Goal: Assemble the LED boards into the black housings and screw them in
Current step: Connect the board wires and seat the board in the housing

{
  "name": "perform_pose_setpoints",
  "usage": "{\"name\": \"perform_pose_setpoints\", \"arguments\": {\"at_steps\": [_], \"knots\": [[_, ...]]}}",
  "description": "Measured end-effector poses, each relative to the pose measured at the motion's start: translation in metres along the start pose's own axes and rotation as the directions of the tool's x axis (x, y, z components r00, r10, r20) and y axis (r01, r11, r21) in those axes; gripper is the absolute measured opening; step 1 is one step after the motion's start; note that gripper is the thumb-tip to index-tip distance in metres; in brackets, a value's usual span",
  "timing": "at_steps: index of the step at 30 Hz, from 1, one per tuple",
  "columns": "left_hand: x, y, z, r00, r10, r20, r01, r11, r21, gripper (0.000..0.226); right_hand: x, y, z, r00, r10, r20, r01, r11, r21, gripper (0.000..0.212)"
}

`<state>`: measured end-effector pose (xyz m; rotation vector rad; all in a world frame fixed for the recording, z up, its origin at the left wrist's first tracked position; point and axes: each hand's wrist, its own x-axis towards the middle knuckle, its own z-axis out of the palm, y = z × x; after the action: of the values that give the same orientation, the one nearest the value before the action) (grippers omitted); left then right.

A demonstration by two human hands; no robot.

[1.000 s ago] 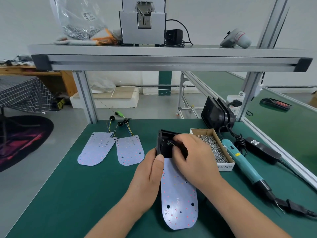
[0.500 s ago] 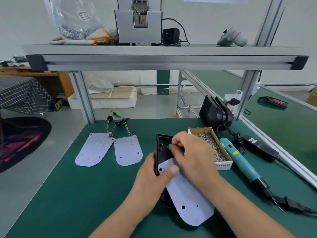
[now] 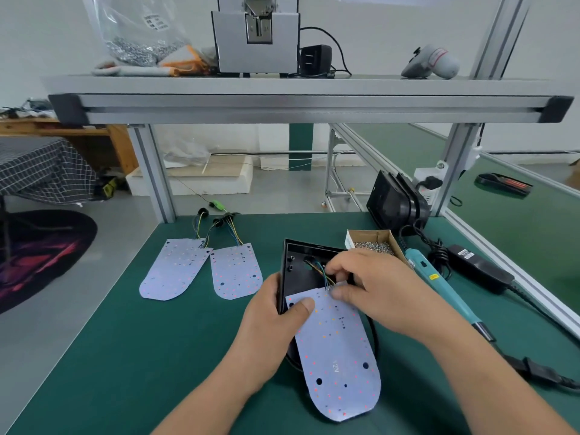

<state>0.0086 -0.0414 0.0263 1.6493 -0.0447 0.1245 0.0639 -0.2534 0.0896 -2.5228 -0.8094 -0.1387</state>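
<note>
One LED board [image 3: 339, 350] lies tilted over the black housing [image 3: 299, 271] at mid-tabletop [image 3: 125, 356], not yet seated. The left hand [image 3: 270, 328] grips the housing's edge with its thumb on the board, and the right hand [image 3: 376, 293] pinches the wires [image 3: 320, 271]. Screwing seems still ahead, and a second board [image 3: 174, 268] and third board [image 3: 237, 271] wait to the left. A screw box [image 3: 373, 243] and screwdriver [image 3: 439, 287] sit to the right, beneath a metal shelf [image 3: 282, 89] in a workshop.

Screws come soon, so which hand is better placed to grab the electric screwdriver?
Probably right. The electric screwdriver lies near the right hand, which only pinches the wires; the left hand grips the black housing and LED board.
</note>
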Motion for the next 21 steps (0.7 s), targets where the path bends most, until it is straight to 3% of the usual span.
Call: {"name": "perform_pose_setpoints", "arguments": {"at_steps": [3, 5, 8, 16, 21], "knots": [[0.0, 0.002, -0.001, 1.0, -0.002, 0.007, 0.002, 1.0, -0.027, 0.025, 0.0, 0.001, -0.001, 0.992, 0.109, -0.062, -0.082, 0.941, 0.33, 0.027], [0.0, 0.004, -0.003, 0.999, -0.012, 0.038, 0.014, 0.998, -0.063, 0.033, 0.001, 0.001, -0.001, 0.965, 0.179, -0.191, -0.084, 0.901, 0.425, 0.03], [-0.002, 0.005, -0.001, 0.995, -0.023, 0.093, 0.03, 0.997, -0.074, 0.04, 0.004, 0.0, 0.001, 0.914, 0.24, -0.326, -0.075, 0.891, 0.447, 0.029], [-0.002, 0.001, 0.001, 0.997, -0.034, 0.076, 0.04, 0.996, -0.086, 0.042, 0.006, -0.001, 0.015, 0.854, 0.259, -0.45, -0.102, 0.933, 0.344, 0.028], [-0.002, -0.004, 0.001, 0.998, -0.046, 0.044, 0.05, 0.995, -0.086, 0.034, 0.004, -0.004, 0.02, 0.873, 0.149, -0.465, -0.037, 0.97, 0.242, 0.029]]}}
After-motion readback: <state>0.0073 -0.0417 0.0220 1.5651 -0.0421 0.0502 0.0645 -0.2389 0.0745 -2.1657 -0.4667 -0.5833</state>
